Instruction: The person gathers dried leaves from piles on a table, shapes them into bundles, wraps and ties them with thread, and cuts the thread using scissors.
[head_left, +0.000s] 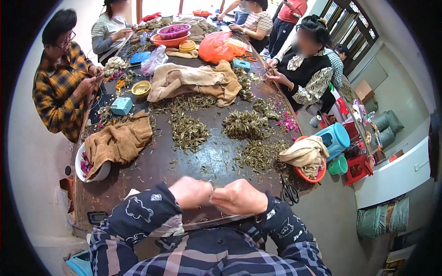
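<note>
Close together above the near edge of the dark table [152,184] are my two hands, their fingertips nearly touching. My left hand [192,192] is closed and somewhat blurred, and what it holds is too small to make out. My right hand [239,197] is closed in a pinch, also on something hidden between the fingers. Beyond them lie piles of dried greenish-brown plant pieces, one at the centre left [188,132], one at the centre right [244,124] and a looser one [262,154] nearer to me.
A cloth-covered white bowl [102,171] stands at left, a cloth-covered orange bowl [313,177] at right, beside black scissors [290,192]. Brown cloths [184,83] and an orange bag [218,47] lie farther back. Several people work around the table, including one in yellow plaid [60,96].
</note>
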Available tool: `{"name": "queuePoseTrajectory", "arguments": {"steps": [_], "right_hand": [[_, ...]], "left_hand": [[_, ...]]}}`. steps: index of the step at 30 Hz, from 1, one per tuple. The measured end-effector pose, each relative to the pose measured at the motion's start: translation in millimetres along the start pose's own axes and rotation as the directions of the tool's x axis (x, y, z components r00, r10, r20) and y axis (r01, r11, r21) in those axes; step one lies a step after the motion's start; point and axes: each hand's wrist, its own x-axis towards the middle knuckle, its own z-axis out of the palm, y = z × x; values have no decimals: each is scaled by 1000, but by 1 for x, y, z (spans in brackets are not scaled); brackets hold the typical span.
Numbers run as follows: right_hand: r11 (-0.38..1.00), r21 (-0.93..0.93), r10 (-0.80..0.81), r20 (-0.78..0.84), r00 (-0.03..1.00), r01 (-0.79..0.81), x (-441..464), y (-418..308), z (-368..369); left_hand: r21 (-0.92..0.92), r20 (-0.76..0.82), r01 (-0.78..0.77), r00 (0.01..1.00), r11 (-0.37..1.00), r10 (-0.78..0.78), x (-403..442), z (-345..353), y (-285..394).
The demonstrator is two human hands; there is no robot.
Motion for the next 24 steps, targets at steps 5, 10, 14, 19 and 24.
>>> {"name": "queuePoseTrajectory", "arguments": {"steps": [5,10,14,19,24], "right_hand": [[879,438,194,34,980,-190,-9,33,15],[866,442,351,-206,913,-234,-33,14,61],[980,31,197,-211,957,-195,-29,-4,49],[971,-224,87,-20,996,-90,-15,12,19],[969,211,143,-57,988,-128,-24,49,30]], "left_hand": [[-211,-26,-312,949,927,313,-15,11,18],[-712,-186,-209,977,670,107,-10,3,-24],[-346,-250,-126,968,930,38,5,19,-31],[94,99,31,994,995,-40,18,18,-3],[-86,-116,-378,923,922,368,8,38,4]]}}
